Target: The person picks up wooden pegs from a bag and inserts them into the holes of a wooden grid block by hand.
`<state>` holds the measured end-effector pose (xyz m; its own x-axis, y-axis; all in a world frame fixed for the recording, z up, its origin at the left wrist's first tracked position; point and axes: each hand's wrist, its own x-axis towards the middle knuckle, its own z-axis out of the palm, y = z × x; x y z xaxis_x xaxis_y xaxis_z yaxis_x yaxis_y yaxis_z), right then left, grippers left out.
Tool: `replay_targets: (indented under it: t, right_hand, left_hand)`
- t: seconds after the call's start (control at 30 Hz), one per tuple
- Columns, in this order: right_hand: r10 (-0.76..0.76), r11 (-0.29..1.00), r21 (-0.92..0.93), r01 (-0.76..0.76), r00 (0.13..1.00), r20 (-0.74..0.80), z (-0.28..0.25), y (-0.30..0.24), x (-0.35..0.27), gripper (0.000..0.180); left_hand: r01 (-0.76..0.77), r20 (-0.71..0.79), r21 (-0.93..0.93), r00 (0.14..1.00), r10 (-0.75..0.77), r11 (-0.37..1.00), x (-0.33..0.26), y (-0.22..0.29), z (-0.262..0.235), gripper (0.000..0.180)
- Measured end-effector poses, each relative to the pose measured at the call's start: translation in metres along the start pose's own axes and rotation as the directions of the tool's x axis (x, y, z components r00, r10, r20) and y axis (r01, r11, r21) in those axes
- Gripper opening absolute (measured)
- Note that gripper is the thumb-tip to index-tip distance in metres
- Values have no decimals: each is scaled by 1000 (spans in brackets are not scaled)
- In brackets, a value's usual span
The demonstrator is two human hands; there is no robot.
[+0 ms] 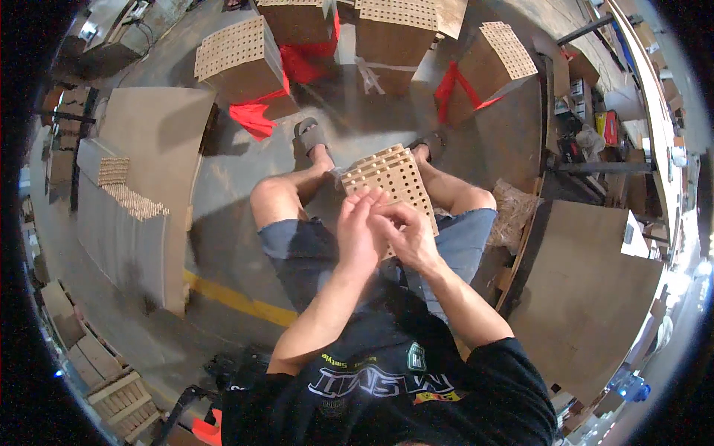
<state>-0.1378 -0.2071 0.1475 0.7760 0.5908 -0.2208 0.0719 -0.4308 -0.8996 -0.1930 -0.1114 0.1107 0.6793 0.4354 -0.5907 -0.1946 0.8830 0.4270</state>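
Observation:
A stack of pale wooden boards [398, 178] with rows of drilled holes rests between my knees. Short wooden pegs stand in the holes along its far rows. Above the near part of the top board, my left hand [361, 234] has its fingers drawn together and touches or nearly touches the other hand. Curled with thumb and forefinger close together, my right hand [410, 236] is just beside it. Whatever lies between the fingertips of either hand is too small or hidden to make out.
Several stacks of drilled boards [236, 58] stand on the floor ahead, some with red cloth [253, 119]. Wooden pegs [134, 195] lie on a grey panelled surface at left. A brown board-topped surface [587, 290] is at right, with a cluttered shelf [595, 126] beyond.

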Motion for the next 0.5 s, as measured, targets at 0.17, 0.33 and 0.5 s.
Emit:
replay_targets:
  t: [0.17,0.33,0.5]
  right_hand:
    - [13,1000,-19,-13,1000,25,-25,-1,9,18]
    - [43,999,34,-41,997,-69,-41,22,22,17]
    - [-18,993,-117,-6,979,-202,-70,54,63,19]
  left_hand:
    - [53,89,71,994,-59,996,-4,-22,-5,30]
    - [-12,100,188,995,-7,982,4,-22,0,34]
    - [84,39,397,993,-108,914,18,-9,-6,41]
